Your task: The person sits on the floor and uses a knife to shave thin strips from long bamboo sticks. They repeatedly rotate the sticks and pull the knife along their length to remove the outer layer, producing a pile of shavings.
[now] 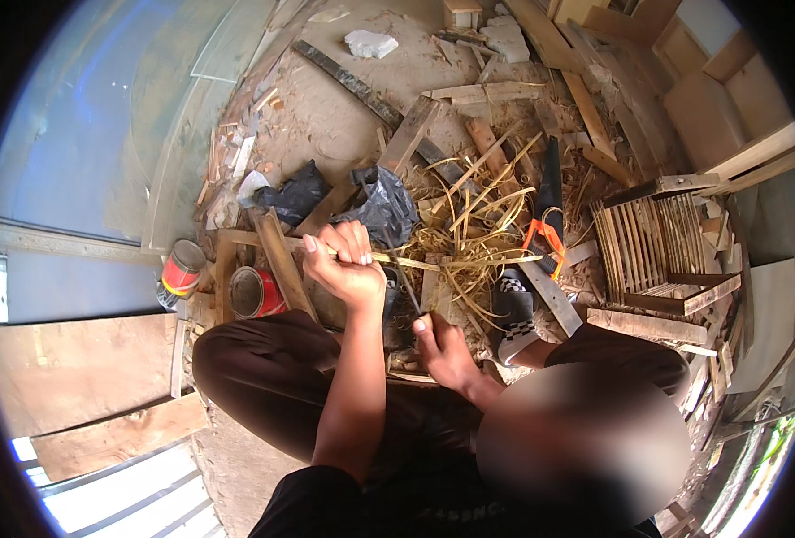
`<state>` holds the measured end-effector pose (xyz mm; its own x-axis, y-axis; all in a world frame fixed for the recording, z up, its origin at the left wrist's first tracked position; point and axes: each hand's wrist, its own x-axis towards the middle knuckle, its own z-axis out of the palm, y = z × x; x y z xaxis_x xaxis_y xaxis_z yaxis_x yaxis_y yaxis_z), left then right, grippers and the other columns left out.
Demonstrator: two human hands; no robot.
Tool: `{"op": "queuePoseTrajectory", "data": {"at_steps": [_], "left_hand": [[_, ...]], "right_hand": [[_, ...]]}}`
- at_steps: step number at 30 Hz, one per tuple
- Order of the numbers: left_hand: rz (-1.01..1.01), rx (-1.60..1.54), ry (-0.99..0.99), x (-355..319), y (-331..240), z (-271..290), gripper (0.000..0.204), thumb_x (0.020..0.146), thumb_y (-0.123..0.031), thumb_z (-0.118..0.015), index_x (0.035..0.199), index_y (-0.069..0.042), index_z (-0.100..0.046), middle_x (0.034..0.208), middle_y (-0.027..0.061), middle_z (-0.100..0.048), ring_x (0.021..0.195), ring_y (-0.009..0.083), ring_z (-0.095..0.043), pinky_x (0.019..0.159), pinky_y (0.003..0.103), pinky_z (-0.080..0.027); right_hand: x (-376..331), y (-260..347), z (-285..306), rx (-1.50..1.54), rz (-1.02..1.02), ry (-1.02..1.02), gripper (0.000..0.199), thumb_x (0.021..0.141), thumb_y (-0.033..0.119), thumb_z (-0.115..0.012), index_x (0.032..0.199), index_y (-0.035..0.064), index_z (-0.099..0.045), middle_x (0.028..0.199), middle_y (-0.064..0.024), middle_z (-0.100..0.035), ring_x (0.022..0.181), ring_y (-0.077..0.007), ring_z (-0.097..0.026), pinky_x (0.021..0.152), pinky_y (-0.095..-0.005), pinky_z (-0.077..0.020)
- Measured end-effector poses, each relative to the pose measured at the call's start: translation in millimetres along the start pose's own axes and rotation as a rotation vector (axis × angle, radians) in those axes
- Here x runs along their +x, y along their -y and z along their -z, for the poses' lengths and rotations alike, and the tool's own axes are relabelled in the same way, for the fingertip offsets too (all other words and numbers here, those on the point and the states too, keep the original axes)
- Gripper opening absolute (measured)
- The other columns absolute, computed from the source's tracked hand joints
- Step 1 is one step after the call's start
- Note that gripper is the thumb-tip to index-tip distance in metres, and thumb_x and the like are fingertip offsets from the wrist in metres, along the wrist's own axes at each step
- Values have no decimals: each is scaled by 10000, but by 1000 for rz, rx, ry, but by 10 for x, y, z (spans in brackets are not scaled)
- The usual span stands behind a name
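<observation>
Gripping a pale strip [421, 264] mid-frame, left hand [348, 262] was curled tight; just below, right hand [448, 352] clasped a thin dark blade [409, 285]. Shallow strokes, clear of the grip, seemed best.

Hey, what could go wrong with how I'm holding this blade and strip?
The blade in your right hand points up at the thin strip, close to your left hand; a slip might cut it. The orange-handled saw lies near your right foot, which could knock it.
</observation>
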<state>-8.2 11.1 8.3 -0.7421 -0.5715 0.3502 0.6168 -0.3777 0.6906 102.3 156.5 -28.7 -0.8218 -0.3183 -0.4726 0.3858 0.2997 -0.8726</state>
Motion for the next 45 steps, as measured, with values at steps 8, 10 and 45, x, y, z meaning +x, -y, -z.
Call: {"op": "queuePoseTrajectory", "data": {"at_steps": [8, 10, 45], "left_hand": [[46, -11, 101, -32, -72, 56, 522, 1021, -403, -384, 578, -138, -309, 473, -13, -268, 436, 105, -211, 438, 263, -205], [53, -25, 97, -7, -87, 59, 522, 1028, -398, -365, 579, -141, -298, 479, -11, -273, 444, 106, -217, 446, 267, -209], [-55, 57, 8, -149, 94, -239, 543, 1068, -396, -400, 607, -127, -298, 502, -21, -262, 451, 85, -226, 445, 249, -198]], "right_hand": [[209, -502, -126, -72, 2, -181, 473, 1047, 421, -433, 1013, -30, -574, 843, -320, -630, 876, -499, -641, 738, -526, -485], [223, -572, -84, -134, -30, -135, 490, 1048, 448, -418, 1030, -14, -579, 869, -331, -629, 896, -511, -629, 762, -528, -486], [298, -148, -8, 93, 87, -137, 457, 1052, 365, -474, 862, -46, -530, 638, -156, -515, 610, -235, -506, 599, -413, -432]]}}
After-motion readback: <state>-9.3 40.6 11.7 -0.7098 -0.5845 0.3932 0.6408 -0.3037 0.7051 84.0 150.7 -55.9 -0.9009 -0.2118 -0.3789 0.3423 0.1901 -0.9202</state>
